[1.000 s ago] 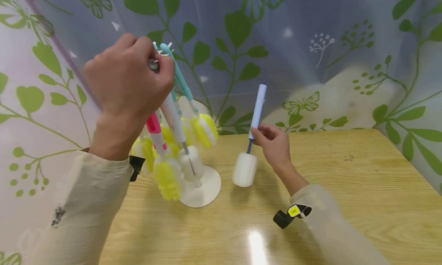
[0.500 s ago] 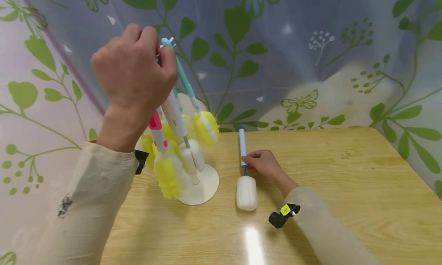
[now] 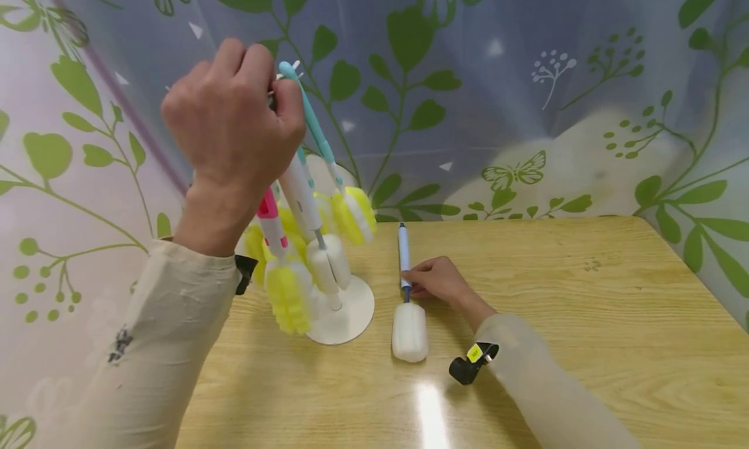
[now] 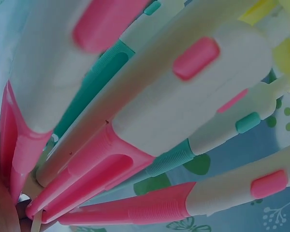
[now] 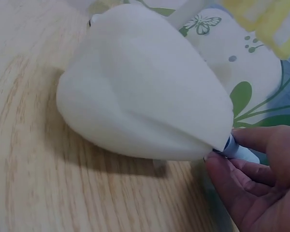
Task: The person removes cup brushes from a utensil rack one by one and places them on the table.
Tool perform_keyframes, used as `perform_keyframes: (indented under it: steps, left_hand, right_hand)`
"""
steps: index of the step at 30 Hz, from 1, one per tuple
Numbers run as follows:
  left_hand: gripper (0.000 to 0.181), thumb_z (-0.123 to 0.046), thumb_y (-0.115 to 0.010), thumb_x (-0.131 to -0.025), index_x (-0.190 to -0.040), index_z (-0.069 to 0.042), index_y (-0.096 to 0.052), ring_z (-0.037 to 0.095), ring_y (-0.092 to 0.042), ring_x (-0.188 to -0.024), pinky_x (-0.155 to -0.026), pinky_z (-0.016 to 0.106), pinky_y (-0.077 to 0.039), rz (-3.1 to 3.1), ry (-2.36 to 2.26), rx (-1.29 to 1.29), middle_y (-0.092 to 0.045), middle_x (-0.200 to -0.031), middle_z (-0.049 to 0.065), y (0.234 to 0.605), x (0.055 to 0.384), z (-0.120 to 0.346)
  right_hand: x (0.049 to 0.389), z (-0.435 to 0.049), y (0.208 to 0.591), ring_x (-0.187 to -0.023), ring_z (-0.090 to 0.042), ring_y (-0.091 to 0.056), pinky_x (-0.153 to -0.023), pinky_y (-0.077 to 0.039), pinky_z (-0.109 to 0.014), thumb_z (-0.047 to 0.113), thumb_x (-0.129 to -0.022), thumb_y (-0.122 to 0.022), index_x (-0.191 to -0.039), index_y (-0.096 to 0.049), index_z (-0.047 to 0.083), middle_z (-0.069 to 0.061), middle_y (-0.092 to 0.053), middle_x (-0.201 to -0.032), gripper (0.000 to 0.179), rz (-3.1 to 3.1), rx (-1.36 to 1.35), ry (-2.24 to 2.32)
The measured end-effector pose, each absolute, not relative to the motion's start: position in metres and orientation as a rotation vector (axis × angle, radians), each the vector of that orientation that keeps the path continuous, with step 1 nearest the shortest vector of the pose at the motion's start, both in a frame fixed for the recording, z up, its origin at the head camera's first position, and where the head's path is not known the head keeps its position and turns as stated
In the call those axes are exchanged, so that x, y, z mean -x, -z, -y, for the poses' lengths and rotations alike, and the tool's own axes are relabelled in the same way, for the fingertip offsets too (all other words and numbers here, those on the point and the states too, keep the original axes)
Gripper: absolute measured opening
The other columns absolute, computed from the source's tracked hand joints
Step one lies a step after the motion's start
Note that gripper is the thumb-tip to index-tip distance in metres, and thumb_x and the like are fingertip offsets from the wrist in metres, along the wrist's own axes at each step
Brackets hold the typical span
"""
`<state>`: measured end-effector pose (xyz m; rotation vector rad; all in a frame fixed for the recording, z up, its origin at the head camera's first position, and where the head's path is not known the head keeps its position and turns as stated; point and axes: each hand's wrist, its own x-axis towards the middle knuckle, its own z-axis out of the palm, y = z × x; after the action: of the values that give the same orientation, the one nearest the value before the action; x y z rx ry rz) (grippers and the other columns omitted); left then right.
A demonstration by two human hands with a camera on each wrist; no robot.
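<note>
A bottle brush with a light blue handle and white sponge head (image 3: 409, 332) lies along the table. My right hand (image 3: 439, 280) pinches the lower end of its handle between thumb and fingers; the right wrist view has the sponge head (image 5: 145, 92) up close. Raised at the left, my left hand (image 3: 234, 111) is curled round the top of a white brush stand with a round base (image 3: 357, 312). Several brushes hang from it, among them a yellow-and-white sponge brush (image 3: 287, 293) and a teal-handled brush (image 3: 316, 130). Pink handles (image 4: 106, 159) crowd the left wrist view. My palm hides the stand's top.
The wooden table (image 3: 585, 319) reaches back to a patterned curtain (image 3: 515, 78) with leaves and butterflies. The stand's base is just left of the blue-handled brush.
My right hand has lowered the blue-handled brush from a raised, tilted pose onto the table, moving it slightly left. The left hand keeps its grip on the stand.
</note>
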<state>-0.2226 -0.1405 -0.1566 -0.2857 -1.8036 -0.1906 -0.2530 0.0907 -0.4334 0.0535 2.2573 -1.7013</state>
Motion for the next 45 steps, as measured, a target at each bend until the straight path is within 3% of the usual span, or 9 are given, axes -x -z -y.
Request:
perform_keyframes:
  steps: [13, 20, 30, 35, 41, 45]
  left_hand:
    - [0.018, -0.014, -0.040, -0.074, -0.061, -0.004, -0.047, 0.028, -0.031, -0.045, -0.048, 0.035, -0.015, 1.747, 0.201, 0.301, -0.045, -0.061, 0.010, 0.158, 0.224, 0.142]
    - [0.015, -0.012, -0.041, -0.073, -0.060, -0.006, -0.045, 0.027, -0.030, -0.044, -0.047, 0.035, -0.016, 1.718, 0.220, 0.366, -0.043, -0.058, 0.008, 0.160, 0.227, 0.139]
    - [0.030, -0.012, -0.037, -0.072, -0.067, -0.004, -0.065, 0.028, -0.043, -0.046, -0.047, 0.036, -0.018, 1.683, 0.341, 0.471, -0.060, -0.067, 0.007, 0.159, 0.230, 0.146]
    - [0.037, -0.014, -0.035, -0.073, -0.065, -0.003, -0.070, 0.027, -0.048, -0.046, -0.047, 0.033, -0.019, 1.615, 0.506, 0.558, -0.064, -0.067, 0.006, 0.160, 0.236, 0.152]
    - [0.041, -0.015, -0.036, -0.075, -0.066, 0.002, -0.072, 0.029, -0.066, -0.062, -0.051, 0.018, -0.024, 1.597, 0.759, 0.725, -0.068, -0.069, 0.012, 0.158, 0.242, 0.161]
    - [0.040, -0.016, -0.037, -0.075, -0.067, 0.001, -0.073, 0.030, -0.067, -0.074, -0.066, 0.020, -0.036, 1.630, 0.753, 0.758, -0.070, -0.074, 0.012, 0.155, 0.241, 0.166]
  right_hand:
    - [0.249, -0.089, 0.437, -0.073, -0.020, -0.068, -0.067, -0.055, -0.030, 0.016, -0.089, -0.066, -0.103, -0.068, -0.009, -0.014, -0.070, -0.084, 0.029, -2.338, 0.003, 1.626]
    - [0.250, -0.107, 0.428, -0.072, -0.020, -0.067, -0.066, -0.054, -0.033, 0.022, -0.096, -0.056, -0.101, -0.068, -0.006, -0.012, -0.068, -0.080, 0.031, -2.491, 0.080, 1.522]
    - [0.259, -0.124, 0.397, -0.083, -0.037, -0.065, -0.076, -0.053, -0.045, 0.021, -0.098, -0.051, -0.109, -0.066, -0.004, -0.021, -0.066, -0.092, 0.030, -2.529, 0.219, 1.680]
    - [0.258, -0.121, 0.379, -0.076, -0.032, -0.066, -0.070, -0.055, -0.040, 0.024, -0.098, -0.052, -0.105, -0.067, 0.001, -0.014, -0.066, -0.085, 0.029, -2.563, 0.367, 1.772]
    - [0.257, -0.106, 0.347, -0.075, -0.027, -0.064, -0.067, -0.054, -0.035, 0.027, -0.097, -0.054, -0.106, -0.066, 0.001, -0.016, -0.064, -0.087, 0.030, -2.523, 0.562, 1.963]
    - [0.252, -0.091, 0.321, -0.076, -0.025, -0.062, -0.067, -0.053, -0.036, 0.026, -0.096, -0.056, -0.107, -0.066, 0.002, -0.019, -0.063, -0.089, 0.028, -2.490, 0.688, 2.087]
